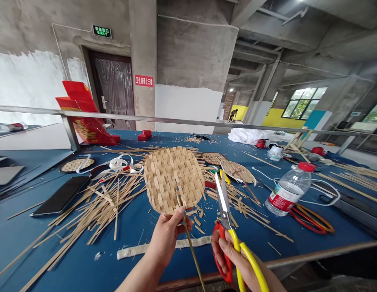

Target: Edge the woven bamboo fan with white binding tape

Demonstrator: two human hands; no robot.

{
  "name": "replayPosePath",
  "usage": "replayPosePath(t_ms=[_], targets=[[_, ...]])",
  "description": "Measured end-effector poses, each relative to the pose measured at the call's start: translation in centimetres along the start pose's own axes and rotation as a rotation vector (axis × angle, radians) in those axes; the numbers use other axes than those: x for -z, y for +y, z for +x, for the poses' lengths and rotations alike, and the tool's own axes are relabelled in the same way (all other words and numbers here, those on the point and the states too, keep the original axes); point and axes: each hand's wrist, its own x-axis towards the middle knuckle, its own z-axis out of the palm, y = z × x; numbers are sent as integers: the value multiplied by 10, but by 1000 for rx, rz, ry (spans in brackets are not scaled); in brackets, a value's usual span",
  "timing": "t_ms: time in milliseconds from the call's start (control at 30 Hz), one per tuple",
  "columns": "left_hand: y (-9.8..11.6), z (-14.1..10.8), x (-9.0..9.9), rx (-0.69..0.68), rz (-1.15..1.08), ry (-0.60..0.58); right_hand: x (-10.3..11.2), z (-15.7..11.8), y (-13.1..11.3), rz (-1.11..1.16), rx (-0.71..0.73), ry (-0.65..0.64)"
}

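My left hand (168,231) pinches a round fan woven from flat bamboo strips (173,178) where its thin stick handle (192,257) meets the woven face. The fan is upright above the table, and the stick slants down towards me. My right hand (231,253) is closed around scissors (224,202), their blades pointing up and slightly parted. Red and yellow handles show in that hand; whether the yellow ones (253,265) belong to a second tool I cannot tell. A pale flat strip (133,250) lies on the table behind my left wrist.
Loose bamboo strips (93,211) cover much of the blue table (164,271). A phone (62,195) and white ribbon (118,163) are left. Right are a bottle (287,194), orange-red handles (313,219) and a white cable (334,190). Two finished-looking fans (238,171) lie behind; a metal rail (176,120) crosses beyond.
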Motion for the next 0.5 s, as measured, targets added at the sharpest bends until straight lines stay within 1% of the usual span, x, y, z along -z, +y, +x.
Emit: replayPosePath(t_ms=[200, 300, 367, 500], targets=[[1, -2, -4, -9, -3, -6, -4, 14, 2, -96, -29, 68], [4, -2, -4, -1, -15, -4, -5, 18, -3, -127, 5, 51], [6, -2, -4, 6, -15, -13, -5, 19, -6, -113, 23, 21], [7, -2, -1, 2, -34, -39, -6, 22, -8, -13, -2, 19]])
